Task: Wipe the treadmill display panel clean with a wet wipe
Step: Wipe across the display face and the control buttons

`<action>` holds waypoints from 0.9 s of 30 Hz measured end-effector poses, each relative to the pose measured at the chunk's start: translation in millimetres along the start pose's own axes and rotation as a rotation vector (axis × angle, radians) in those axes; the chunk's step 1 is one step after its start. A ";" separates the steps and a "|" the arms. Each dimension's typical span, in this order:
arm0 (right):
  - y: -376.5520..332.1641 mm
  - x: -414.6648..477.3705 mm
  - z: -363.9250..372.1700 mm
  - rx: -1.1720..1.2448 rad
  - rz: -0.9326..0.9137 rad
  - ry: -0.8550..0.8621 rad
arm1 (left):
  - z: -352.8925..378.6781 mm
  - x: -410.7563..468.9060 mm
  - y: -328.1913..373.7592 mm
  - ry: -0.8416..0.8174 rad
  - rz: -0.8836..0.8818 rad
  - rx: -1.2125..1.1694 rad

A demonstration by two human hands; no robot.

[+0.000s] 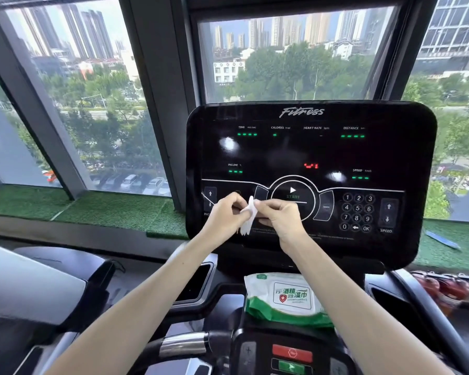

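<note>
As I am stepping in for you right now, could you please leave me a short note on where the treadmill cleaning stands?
Left hand: pinches one side of the wet wipe.
Right hand: pinches its other side.
The wipe is bunched between both hands, in front of the lower left of the display panel, beside the START button.
The pack of wipes lies on the console ledge below the panel.
Done: one wipe is out and in hand.
Left: spread it and wipe the whole panel. Pale patches show on the glass, possibly glare.
</note>
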State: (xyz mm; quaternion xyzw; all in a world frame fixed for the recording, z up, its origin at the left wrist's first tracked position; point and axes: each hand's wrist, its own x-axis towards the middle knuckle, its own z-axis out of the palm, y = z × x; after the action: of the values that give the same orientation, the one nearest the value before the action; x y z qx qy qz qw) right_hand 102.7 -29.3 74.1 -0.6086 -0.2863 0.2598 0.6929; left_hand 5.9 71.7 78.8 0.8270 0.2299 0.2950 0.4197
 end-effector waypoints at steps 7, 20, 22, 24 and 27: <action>6.8 11.1 -6.5 0.024 0.032 0.122 | -30.6 6.1 -6.6 -0.176 -0.351 -0.489; -6.0 -0.4 7.2 0.002 0.384 -0.075 | -25.2 -3.6 0.7 -0.316 0.034 -0.060; -3.5 2.9 5.2 0.030 0.352 -0.011 | -27.4 -1.2 -8.1 -0.151 -0.071 -0.190; -3.0 4.2 2.9 0.034 0.350 -0.036 | -29.6 -0.1 -14.7 -0.029 -0.245 -0.228; -0.7 2.5 1.7 0.035 0.355 -0.132 | -26.9 -4.6 -20.9 -0.215 -0.509 -0.441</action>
State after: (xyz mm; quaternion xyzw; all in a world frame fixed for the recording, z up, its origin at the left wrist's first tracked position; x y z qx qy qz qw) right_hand 103.3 -26.4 75.2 -0.6190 -0.2146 0.4224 0.6264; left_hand -18.5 95.2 72.9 0.6588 0.3141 0.1348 0.6702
